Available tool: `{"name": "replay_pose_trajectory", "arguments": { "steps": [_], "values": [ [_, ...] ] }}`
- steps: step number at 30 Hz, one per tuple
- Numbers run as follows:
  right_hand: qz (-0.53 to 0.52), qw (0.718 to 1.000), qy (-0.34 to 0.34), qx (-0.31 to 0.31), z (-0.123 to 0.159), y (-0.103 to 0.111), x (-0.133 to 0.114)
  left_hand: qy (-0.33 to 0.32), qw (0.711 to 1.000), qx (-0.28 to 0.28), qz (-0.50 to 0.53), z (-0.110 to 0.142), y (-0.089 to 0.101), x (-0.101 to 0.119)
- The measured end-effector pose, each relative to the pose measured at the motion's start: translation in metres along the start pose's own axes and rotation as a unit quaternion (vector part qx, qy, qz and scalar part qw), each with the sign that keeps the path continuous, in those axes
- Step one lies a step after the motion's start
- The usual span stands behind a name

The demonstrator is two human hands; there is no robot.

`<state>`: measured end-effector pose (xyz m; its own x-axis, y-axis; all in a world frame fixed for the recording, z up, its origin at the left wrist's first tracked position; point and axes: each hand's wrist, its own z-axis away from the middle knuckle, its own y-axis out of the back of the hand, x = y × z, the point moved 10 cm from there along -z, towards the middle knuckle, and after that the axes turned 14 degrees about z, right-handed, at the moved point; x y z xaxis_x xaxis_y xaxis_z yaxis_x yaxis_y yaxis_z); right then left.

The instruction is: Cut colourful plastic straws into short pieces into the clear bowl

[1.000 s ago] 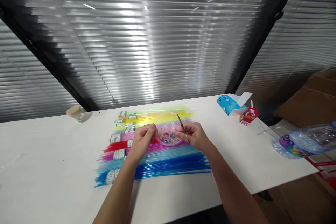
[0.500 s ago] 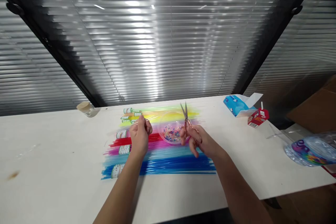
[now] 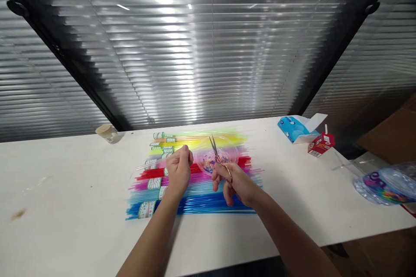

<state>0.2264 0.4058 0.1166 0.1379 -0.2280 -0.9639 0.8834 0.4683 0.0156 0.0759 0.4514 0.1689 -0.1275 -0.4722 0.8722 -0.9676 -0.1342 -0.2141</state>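
Scissors (image 3: 216,152) in right hand (image 3: 232,179) overlap bowl (image 3: 235,152); left hand (image 3: 180,168), holding clear tubes (image 3: 141,167), partly blocks coloured bundles (image 3: 204,204).

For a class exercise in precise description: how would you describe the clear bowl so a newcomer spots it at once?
On the white table, find the rainbow band of thin plastic tubes. Over its middle, just beyond the right hand holding scissors, is the clear bowl. Unlike the long tubes around it, it is round and holds small multicoloured pieces.
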Motion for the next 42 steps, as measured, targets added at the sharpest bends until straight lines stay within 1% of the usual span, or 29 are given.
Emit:
{"name": "replay_pose_trajectory", "arguments": {
  "steps": [3,11,19,23,28,35,39,42],
  "values": [
    [-0.008,1.000,0.000,0.006,-0.001,0.001,0.000,-0.003,1.000,-0.011,-0.009,0.001,-0.003,0.002],
    [-0.006,1.000,-0.020,0.007,-0.001,0.002,0.005,0.019,0.999,-0.035,-0.001,-0.002,-0.007,-0.004],
    [-0.014,0.999,-0.035,0.017,-0.002,0.003,0.010,0.031,0.999,-0.033,-0.007,-0.003,-0.005,-0.005],
    [-0.060,0.997,-0.046,0.027,0.000,-0.003,0.011,0.025,0.999,-0.032,-0.023,-0.002,-0.005,-0.004],
    [-0.132,0.989,-0.053,0.036,0.004,-0.019,0.011,0.023,0.999,-0.022,-0.030,-0.002,-0.005,-0.001],
    [-0.192,0.978,-0.062,0.056,0.004,-0.034,0.022,0.036,0.997,-0.030,-0.066,-0.002,-0.009,0.002],
    [-0.214,0.973,-0.064,0.065,0.001,-0.036,0.027,0.055,0.996,-0.038,-0.065,-0.002,-0.009,-0.003],
    [-0.227,0.968,-0.082,0.065,0.002,-0.039,0.031,0.069,0.995,-0.039,-0.055,-0.003,-0.007,-0.009]
  ]
}}
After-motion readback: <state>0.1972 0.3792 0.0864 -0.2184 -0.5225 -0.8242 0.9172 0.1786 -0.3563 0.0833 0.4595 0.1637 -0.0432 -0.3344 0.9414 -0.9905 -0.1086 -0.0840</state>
